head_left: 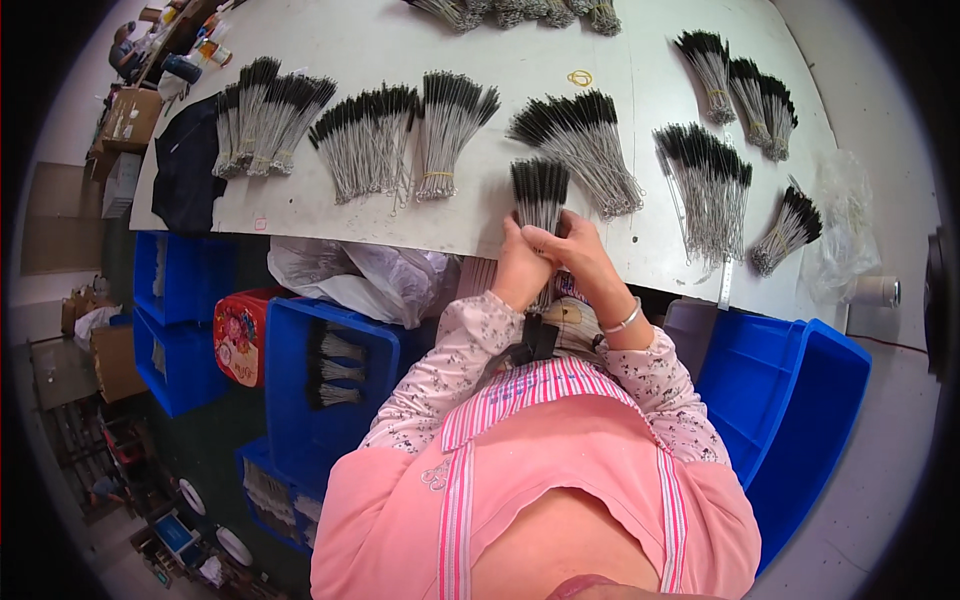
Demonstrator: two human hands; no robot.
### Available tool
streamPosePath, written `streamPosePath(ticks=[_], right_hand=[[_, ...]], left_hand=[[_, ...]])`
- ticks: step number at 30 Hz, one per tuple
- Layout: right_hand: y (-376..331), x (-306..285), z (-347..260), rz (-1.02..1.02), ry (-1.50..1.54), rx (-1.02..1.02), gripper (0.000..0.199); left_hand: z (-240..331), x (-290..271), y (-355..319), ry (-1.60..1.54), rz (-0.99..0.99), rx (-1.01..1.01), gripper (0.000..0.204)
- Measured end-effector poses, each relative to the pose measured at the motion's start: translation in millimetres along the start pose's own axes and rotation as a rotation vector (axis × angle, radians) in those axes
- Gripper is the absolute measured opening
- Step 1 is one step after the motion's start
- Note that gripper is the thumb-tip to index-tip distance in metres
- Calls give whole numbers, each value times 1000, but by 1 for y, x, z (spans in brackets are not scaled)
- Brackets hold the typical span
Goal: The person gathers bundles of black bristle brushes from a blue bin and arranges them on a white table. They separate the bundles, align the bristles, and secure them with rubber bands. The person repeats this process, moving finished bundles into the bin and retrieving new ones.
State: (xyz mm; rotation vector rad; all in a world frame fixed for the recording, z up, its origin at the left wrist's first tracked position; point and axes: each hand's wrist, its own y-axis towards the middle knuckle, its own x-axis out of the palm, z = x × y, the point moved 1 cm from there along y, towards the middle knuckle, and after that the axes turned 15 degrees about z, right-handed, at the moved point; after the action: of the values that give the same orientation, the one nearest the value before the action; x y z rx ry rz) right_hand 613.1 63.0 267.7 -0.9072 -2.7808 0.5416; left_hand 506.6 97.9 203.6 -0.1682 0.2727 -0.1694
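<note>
Both my hands are closed around a bundle of thin wire brushes (pixel 540 185), held upright at the table's front edge with the black bristles pointing away from me. My left hand (pixel 523 262) wraps the wire stems from the left. From the right, my right hand (pixel 582 248) grips the same stems, its fingers meeting the left ones. Just beyond lies a fanned pile of brushes (pixel 590 150). A banded bundle (pixel 440 140) and a loose pile (pixel 362 145) lie to the left. Farther back on the table are yellow rubber bands (pixel 580 77).
More brush bundles (pixel 265 120) lie at the left of the white table (pixel 450 228), beside a dark cloth (pixel 185 165). Others (pixel 705 190) lie at the right. Blue crates (pixel 290 400) flank me, near a red container (pixel 240 340) and plastic bags (pixel 385 280). A person (pixel 125 50) is far left.
</note>
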Motion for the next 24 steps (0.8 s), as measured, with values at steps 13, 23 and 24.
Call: streamPosePath(ticks=[13,23,24], right_hand=[[4,16,1,-159,554,266,23],[4,9,-4,-250,354,118,33],[7,10,1,-216,349,73,31]], left_hand=[[16,-36,-32,-172,-182,-142,68],[48,-52,-35,-355,-380,-490,26],[51,-50,-35,-401,-350,-459,25]])
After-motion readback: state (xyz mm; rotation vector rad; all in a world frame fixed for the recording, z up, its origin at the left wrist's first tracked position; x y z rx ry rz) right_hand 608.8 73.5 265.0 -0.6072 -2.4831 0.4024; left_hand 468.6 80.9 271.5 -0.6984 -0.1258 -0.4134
